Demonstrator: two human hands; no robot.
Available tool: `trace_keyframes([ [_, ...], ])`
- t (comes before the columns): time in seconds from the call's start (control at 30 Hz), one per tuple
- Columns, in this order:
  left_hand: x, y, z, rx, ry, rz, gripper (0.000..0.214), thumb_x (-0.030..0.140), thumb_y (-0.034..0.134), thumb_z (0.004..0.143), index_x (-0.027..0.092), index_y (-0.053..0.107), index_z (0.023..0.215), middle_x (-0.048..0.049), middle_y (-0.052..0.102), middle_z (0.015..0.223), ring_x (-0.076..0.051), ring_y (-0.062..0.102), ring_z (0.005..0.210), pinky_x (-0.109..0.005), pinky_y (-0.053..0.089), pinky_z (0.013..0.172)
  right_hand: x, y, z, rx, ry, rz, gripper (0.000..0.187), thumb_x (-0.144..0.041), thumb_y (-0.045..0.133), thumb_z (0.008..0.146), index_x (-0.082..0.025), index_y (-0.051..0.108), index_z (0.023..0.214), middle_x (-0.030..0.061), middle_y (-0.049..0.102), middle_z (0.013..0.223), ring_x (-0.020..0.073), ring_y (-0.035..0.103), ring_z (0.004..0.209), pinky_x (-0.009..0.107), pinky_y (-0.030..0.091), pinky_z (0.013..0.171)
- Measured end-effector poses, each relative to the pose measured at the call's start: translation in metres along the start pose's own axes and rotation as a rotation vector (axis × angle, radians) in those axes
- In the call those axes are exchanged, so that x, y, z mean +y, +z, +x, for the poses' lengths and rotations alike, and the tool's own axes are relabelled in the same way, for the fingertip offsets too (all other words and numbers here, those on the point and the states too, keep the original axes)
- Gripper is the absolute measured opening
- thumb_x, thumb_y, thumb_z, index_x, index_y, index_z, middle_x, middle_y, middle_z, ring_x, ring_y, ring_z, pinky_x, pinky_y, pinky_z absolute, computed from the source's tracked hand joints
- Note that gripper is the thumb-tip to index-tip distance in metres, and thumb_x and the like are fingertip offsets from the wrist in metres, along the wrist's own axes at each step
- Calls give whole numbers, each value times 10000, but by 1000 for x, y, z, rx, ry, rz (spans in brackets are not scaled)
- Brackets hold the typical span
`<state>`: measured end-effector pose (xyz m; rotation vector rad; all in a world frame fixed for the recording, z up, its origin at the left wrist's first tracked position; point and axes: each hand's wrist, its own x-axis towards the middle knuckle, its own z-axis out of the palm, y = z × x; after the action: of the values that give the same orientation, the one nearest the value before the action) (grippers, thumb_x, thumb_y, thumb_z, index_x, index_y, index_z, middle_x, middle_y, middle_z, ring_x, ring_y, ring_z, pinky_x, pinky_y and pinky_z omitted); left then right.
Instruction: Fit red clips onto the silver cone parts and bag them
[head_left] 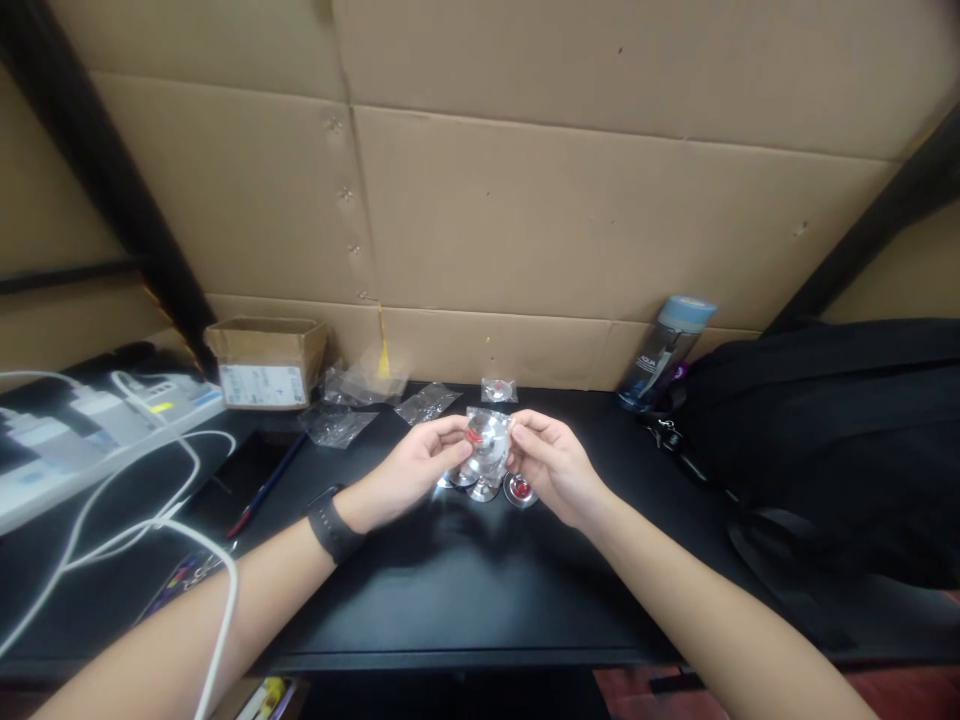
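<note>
Between my two hands is a shiny round metal disc in a clear plastic bag (490, 445), with a red part showing near its left side. My left hand (424, 462), below a black wristband, pinches the bag's left edge. At its right edge, the fingers of my right hand (553, 462) are closed on the plastic. Several more metal discs (482, 490) lie on the black table under the held one, partly hidden by it. One disc with a red centre (520, 489) rests just below my right fingers.
Behind lies another bagged disc (499, 390). Crumpled clear bags (337, 424) and a small cardboard box (264, 362) sit back left. A power strip (112, 440) with white cables (196, 470) and a tablet-like device (251, 480) are left. Right stand a bottle (663, 355) and black backpack (832, 450).
</note>
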<state>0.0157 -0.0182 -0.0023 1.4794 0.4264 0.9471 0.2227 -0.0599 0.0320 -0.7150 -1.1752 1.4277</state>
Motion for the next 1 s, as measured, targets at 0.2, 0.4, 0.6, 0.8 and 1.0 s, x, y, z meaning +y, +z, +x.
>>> trace_keyframes([
  [0.2, 0, 10, -2, 205, 11, 238, 297, 431, 700, 943, 203, 577, 1088, -34, 673, 924, -162, 666, 839, -265, 546, 729, 6, -1, -2, 43, -113, -206, 266, -461, 789, 871, -206, 714, 878, 12, 696, 749, 143, 619, 662, 284, 512, 653],
  [0.4, 9, 24, -10, 190, -36, 211, 341, 541, 593, 981, 200, 578, 978, -17, 641, 879, -154, 632, 786, -274, 543, 725, 6, 3, -8, 56, -228, -436, 238, -446, 764, 889, -211, 726, 898, 37, 737, 817, 193, 700, 760, 348, 580, 745],
  [0.6, 14, 27, -12, 176, -54, 359, 364, 533, 568, 994, 182, 628, 917, -14, 618, 818, -151, 579, 726, -259, 484, 665, 7, 7, -11, 35, -260, -560, 168, -385, 722, 925, -219, 740, 930, 45, 748, 871, 206, 712, 793, 352, 579, 763],
  [0.8, 17, 24, -12, 211, -14, 515, 389, 481, 514, 1024, 172, 614, 810, -2, 580, 749, -146, 521, 707, -250, 425, 653, 8, 5, -11, 65, -271, -588, 162, -380, 707, 940, -220, 720, 925, 38, 742, 845, 199, 701, 762, 344, 574, 742],
  [1.0, 13, 7, -7, 295, -29, 465, 328, 369, 521, 984, 185, 498, 712, 20, 497, 677, -134, 471, 655, -240, 395, 615, -5, -4, -5, 167, -296, -469, 214, -405, 709, 939, -202, 669, 886, 35, 723, 806, 163, 659, 702, 294, 544, 661],
])
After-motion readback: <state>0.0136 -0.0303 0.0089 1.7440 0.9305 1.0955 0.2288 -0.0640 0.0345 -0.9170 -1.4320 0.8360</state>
